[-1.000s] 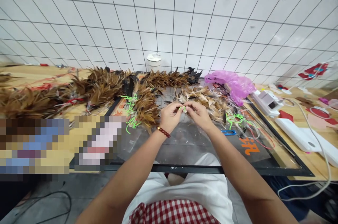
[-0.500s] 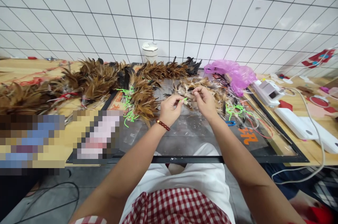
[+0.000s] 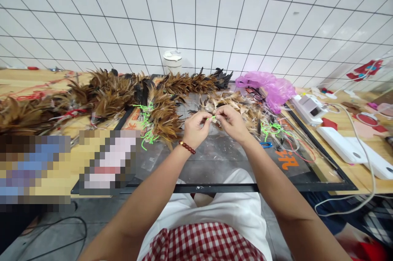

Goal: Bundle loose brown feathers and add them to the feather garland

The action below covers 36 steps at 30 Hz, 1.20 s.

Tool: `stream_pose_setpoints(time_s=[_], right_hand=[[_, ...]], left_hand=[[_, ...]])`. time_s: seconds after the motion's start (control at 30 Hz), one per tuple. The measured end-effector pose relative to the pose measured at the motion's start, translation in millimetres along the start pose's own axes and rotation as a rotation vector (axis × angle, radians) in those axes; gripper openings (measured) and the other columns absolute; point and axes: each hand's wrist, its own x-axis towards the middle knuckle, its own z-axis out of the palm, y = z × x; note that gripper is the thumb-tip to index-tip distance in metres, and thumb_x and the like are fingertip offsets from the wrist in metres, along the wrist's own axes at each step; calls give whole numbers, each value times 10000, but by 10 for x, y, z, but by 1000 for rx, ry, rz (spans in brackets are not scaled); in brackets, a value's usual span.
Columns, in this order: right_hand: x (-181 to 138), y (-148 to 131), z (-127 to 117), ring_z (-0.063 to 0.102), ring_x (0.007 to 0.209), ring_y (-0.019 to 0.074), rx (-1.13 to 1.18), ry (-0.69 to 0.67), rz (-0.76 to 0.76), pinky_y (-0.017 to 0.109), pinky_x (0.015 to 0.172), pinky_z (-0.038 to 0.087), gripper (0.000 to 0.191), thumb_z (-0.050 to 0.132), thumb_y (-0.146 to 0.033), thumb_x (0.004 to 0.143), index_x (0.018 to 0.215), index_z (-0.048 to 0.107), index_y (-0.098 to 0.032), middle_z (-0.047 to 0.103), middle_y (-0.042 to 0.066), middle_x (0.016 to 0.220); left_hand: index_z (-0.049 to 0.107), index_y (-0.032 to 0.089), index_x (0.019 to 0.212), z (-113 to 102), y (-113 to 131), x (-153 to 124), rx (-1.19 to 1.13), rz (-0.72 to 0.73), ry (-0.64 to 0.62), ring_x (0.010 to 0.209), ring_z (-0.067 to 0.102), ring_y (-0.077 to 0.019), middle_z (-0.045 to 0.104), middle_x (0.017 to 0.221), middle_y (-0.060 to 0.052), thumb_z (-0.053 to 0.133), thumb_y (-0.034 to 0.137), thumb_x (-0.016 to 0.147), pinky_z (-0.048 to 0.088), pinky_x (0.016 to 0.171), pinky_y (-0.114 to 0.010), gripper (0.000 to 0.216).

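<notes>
Above the dark clear-topped board [image 3: 196, 171], my left hand [image 3: 196, 130] pinches a short bright green string [image 3: 213, 118] between thumb and fingertips. My right hand [image 3: 233, 123] is closed at the same string, fingertips meeting the left ones. Whether a feather is held with it is hidden by the fingers. Pale brown loose feathers [image 3: 248, 111] lie just behind and right of my hands. To the left sits a bunch of brown feathers [image 3: 167, 117] with green string ends [image 3: 147, 130] sticking out. More green strings [image 3: 272, 129] lie right of my right wrist.
Brown feather bundles [image 3: 107, 93] spread over the table's left, and another row [image 3: 190, 82] lies along the back. A pink plastic bag [image 3: 270, 87], a blue looped item [image 3: 265, 145], white devices [image 3: 340, 145] and a cable [image 3: 365, 150] are on the right. A lidded cup [image 3: 172, 62] stands by the wall.
My right hand has moved left and down to meet my left hand at the green string. The left hand keeps its pinch. The view has shifted slightly.
</notes>
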Motion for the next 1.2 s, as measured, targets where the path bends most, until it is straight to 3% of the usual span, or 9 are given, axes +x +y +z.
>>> stream_pose_setpoints(time_s=[0.17, 0.37, 0.63, 0.73, 0.9, 1.0, 1.2], right_hand=[[-10, -31, -11, 555, 785, 182, -208, 52, 44, 314, 734, 430, 67, 503, -174, 859, 841, 560, -205, 607, 49, 847], [-28, -40, 23, 568, 781, 191, -379, 14, 62, 317, 721, 397, 90, 476, -202, 884, 894, 566, -201, 639, 70, 908], [-44, 1, 9, 571, 857, 218, -541, -16, 111, 335, 773, 367, 106, 468, -181, 885, 899, 572, -189, 656, 78, 915], [-53, 38, 31, 572, 865, 225, -559, -32, 157, 338, 767, 364, 135, 449, -157, 886, 907, 579, -188, 658, 82, 927], [-63, 111, 80, 577, 877, 232, -508, -24, 222, 343, 747, 364, 156, 461, -105, 834, 877, 573, -205, 654, 74, 920], [-57, 137, 82, 573, 858, 241, -503, -2, 237, 353, 744, 358, 156, 475, -90, 803, 849, 564, -210, 650, 73, 893], [-42, 106, 65, 568, 862, 239, -510, 29, 222, 351, 747, 348, 150, 472, -93, 811, 854, 557, -210, 645, 71, 892]], left_hand=[[641, 167, 822, -5, -36, 2, -41, 17, 8, 858, 695, -157, 735, 928, -84, 613, 178, 811, 570, 771, -294, 32], [594, 174, 763, -18, 9, -18, -21, 31, -54, 885, 687, -164, 721, 962, -96, 586, 144, 809, 562, 777, -304, 56], [574, 173, 752, -38, 22, -15, 26, 23, -83, 1089, 602, -212, 629, 1122, -121, 583, 199, 847, 515, 867, -363, 99], [564, 170, 717, -23, 20, -7, -26, -37, -61, 953, 619, -177, 628, 1038, -92, 604, 207, 831, 516, 793, -322, 127], [531, 160, 708, 57, 60, -21, -324, -276, -112, 512, 509, -44, 635, 937, -49, 623, 281, 822, 423, 477, -204, 190], [519, 161, 705, 95, 90, -26, -471, -391, -143, 509, 535, -51, 633, 826, -31, 675, 334, 782, 407, 443, -179, 245], [516, 158, 692, 87, 120, -2, -621, -451, -175, 525, 564, -61, 609, 745, -8, 729, 353, 734, 456, 478, -195, 292]])
